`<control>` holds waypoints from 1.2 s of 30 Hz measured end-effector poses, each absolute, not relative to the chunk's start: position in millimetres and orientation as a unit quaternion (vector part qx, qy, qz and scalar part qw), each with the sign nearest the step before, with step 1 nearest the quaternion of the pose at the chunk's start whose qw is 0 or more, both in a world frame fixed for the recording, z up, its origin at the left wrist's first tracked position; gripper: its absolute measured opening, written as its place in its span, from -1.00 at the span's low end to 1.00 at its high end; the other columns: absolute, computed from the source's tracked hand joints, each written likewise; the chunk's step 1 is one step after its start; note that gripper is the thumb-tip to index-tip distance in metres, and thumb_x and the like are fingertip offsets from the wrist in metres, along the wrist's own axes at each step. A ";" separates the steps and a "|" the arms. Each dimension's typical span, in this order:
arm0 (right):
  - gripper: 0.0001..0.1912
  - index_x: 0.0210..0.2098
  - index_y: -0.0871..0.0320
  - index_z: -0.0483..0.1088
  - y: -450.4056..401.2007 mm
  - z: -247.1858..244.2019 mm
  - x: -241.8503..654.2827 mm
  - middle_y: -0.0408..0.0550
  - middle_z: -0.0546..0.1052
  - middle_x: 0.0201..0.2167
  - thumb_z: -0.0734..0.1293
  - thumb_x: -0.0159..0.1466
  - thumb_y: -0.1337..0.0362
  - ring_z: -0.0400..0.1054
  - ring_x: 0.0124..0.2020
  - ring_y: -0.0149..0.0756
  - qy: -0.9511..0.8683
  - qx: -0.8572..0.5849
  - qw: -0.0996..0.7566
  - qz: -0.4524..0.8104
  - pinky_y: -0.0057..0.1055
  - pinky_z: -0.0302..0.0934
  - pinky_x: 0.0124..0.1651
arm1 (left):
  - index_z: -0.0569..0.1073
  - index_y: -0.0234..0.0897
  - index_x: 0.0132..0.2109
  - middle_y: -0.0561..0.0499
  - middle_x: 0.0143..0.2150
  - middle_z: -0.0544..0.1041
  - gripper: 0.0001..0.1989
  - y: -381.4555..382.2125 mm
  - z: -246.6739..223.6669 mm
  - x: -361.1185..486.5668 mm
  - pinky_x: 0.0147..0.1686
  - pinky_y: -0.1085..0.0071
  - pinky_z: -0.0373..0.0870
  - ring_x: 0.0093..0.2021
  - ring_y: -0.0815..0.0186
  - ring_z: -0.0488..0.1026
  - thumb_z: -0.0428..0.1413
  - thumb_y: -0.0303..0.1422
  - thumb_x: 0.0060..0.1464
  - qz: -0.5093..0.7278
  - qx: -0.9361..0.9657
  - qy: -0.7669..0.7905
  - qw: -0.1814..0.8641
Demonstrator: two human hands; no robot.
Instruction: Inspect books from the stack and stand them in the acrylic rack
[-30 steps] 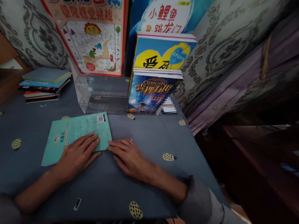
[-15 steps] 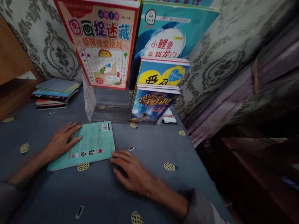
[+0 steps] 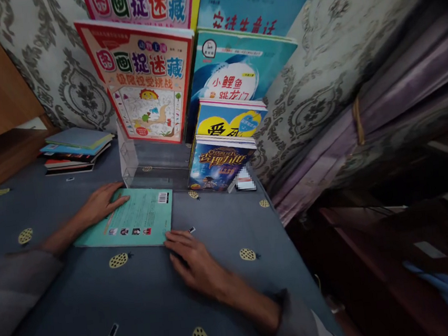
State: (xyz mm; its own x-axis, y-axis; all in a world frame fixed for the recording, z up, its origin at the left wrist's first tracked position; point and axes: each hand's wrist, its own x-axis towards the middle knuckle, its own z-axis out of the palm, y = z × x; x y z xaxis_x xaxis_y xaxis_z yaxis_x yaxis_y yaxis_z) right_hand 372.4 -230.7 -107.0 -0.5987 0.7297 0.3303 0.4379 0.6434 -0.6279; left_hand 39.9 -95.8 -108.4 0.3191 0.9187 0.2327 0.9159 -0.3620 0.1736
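Green book (image 3: 143,215) flat on table (image 3: 153,301), in from near edge. Left hand (image 3: 103,202) spread over one end; right hand (image 3: 196,260) loosely curved, fingertips at near-right corner. Uneven push could skew it into clear rack (image 3: 157,179).

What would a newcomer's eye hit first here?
Probably the red-bordered book, standing bright in the clear rack at the back of the table. Next, likely the teal book lying flat in front, with the left hand across its left edge and the right hand at its near right corner.
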 end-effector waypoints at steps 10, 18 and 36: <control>-0.65 0.14 0.18 0.49 -173.8 -113.9 372.2 0.12 0.56 0.17 0.27 0.41 0.42 0.34 0.26 -0.18 -0.866 -0.337 0.282 0.237 -0.08 0.27 0.29 | 0.37 -0.25 0.32 -0.21 0.33 0.44 -0.35 -171.5 -106.4 100.1 0.30 0.00 0.26 0.34 -0.01 0.36 -0.21 0.08 0.39 0.119 0.883 0.451 -0.054; -0.59 0.22 0.14 0.44 -112.8 -123.6 362.6 0.07 0.46 0.28 0.25 0.42 0.44 0.37 0.22 -0.20 -0.864 -0.381 0.271 0.186 -0.14 0.22 0.29 | 0.22 -0.20 0.43 -0.17 0.39 0.37 -0.33 -196.5 -108.5 121.8 0.35 -0.02 0.24 0.39 0.03 0.29 -0.13 0.10 0.38 0.132 0.924 0.357 -0.042; -0.56 0.15 0.08 0.50 -159.6 -122.4 374.3 0.00 0.63 0.03 0.24 0.36 0.50 0.37 0.21 -0.16 -0.874 -0.343 0.291 0.184 -0.02 0.12 0.31 | 0.54 -0.30 0.17 -0.15 0.14 0.61 -0.54 -198.8 -109.3 126.4 0.15 0.09 0.53 0.21 0.07 0.52 -0.13 -0.15 0.47 0.171 0.918 0.341 -0.110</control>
State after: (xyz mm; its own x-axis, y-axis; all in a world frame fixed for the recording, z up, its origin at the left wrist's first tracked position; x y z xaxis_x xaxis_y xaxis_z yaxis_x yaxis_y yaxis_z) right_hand 374.3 -159.6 -122.4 -0.5950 0.7069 0.3825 0.4925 0.6967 -0.5216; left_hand 126.4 -198.8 -109.3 0.7098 0.5875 0.3886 0.6628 -0.7438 -0.0861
